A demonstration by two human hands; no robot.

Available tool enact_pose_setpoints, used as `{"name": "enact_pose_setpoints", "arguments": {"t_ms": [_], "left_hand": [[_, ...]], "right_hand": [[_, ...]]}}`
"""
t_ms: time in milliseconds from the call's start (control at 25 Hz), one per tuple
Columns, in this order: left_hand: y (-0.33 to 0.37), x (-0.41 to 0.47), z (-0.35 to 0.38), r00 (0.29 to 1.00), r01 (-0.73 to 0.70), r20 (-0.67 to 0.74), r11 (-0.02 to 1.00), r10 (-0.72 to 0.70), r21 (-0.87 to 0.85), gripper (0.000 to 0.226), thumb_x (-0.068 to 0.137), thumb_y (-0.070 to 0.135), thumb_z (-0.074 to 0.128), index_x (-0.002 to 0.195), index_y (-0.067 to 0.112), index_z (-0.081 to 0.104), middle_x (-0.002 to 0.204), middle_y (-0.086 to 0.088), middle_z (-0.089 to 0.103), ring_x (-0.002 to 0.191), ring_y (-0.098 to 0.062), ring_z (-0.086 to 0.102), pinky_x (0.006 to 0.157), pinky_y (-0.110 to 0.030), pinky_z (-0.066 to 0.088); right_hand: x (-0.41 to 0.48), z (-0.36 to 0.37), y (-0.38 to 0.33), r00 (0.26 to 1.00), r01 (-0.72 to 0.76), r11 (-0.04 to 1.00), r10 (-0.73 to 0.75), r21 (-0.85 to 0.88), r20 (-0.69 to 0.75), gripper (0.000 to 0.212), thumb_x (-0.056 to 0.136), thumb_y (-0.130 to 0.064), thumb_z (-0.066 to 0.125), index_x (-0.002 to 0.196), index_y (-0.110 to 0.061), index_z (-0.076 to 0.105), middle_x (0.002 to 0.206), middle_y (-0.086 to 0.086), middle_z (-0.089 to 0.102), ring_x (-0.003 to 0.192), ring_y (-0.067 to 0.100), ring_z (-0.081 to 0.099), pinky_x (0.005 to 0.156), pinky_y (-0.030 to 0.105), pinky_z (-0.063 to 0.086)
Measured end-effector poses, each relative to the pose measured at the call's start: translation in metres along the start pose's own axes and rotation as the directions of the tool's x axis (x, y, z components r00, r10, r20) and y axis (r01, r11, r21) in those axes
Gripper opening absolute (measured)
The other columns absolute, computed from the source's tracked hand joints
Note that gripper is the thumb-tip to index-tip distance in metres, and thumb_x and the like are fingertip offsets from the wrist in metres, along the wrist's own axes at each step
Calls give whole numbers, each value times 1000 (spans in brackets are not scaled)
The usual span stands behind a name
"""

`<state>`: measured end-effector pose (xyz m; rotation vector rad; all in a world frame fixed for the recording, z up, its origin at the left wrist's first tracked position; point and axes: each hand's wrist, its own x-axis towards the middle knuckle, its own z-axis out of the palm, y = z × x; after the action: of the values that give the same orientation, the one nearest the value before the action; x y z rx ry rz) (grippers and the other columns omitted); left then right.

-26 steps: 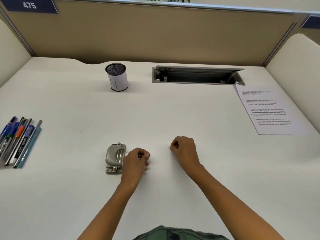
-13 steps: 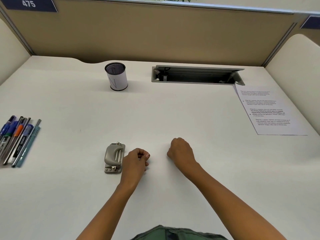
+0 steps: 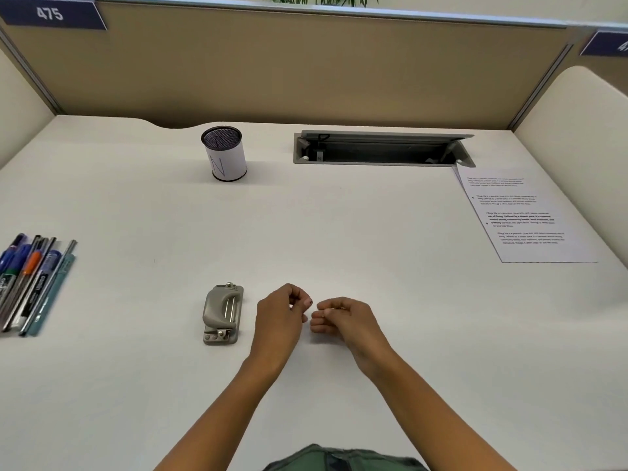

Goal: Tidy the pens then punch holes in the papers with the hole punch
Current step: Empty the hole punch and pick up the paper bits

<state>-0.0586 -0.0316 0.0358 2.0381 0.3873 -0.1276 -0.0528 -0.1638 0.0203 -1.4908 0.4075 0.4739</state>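
The white surface [image 3: 136,402] is backed by a tan divider [image 3: 306,69], with an open cable slot [image 3: 380,153] along its far edge. The printed papers [image 3: 530,226] lie flat at the far right, one corner just beside the slot. The pens [image 3: 30,283] lie side by side at the left edge. A mesh cup [image 3: 226,158] stands upright at the far middle. The grey punch [image 3: 222,314] sits near centre, just left of the left hand [image 3: 280,317], apart from it. The right hand [image 3: 346,317] rests close beside the left. Each grip is narrow, with fingers curled in and nothing held.
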Motion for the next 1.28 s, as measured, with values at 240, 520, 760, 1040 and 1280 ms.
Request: {"name": "enact_pose_setpoints", "arguments": {"t_ms": [240,520,760,1040,1280], "left_hand": [[7,-11,5,993,-107,-17,936,120,336,17,91,27,54,85,26,69,82,10,69,75,-8,62,63,-25,47],[10,-10,1,989,-116,-51,934,141,337,4,80,33,65,81,29,66,78,14,66,69,-4,57,55,-21,38],[14,-11,-2,989,-133,-15,942,144,310,22,90,19,49,82,25,69,80,8,69,75,-11,63,66,-35,52],[14,-14,-6,969,-245,42,936,243,254,27,92,19,50,95,33,72,87,15,74,81,-1,65,75,-28,54],[12,-12,-4,968,-251,4,960,252,127,25,98,28,43,99,29,68,80,9,71,76,-5,66,71,-29,54]], "right_hand": [[-4,12,-9,989,-76,985,55,152,139,43,101,-9,32,77,-2,67,74,8,75,71,17,73,74,27,57],[-1,11,-12,989,-36,997,26,72,145,39,99,-7,30,92,11,64,76,5,74,74,16,72,88,34,57],[-4,14,-16,991,-35,994,21,100,135,41,101,-9,30,100,12,66,94,21,73,81,23,73,82,32,58],[-4,13,-18,991,-13,995,0,101,133,40,101,-8,31,104,5,68,98,19,74,87,24,73,80,30,58],[-4,13,-23,993,-39,988,22,148,114,34,96,-5,38,100,7,69,88,16,72,77,21,73,72,26,58]]}}
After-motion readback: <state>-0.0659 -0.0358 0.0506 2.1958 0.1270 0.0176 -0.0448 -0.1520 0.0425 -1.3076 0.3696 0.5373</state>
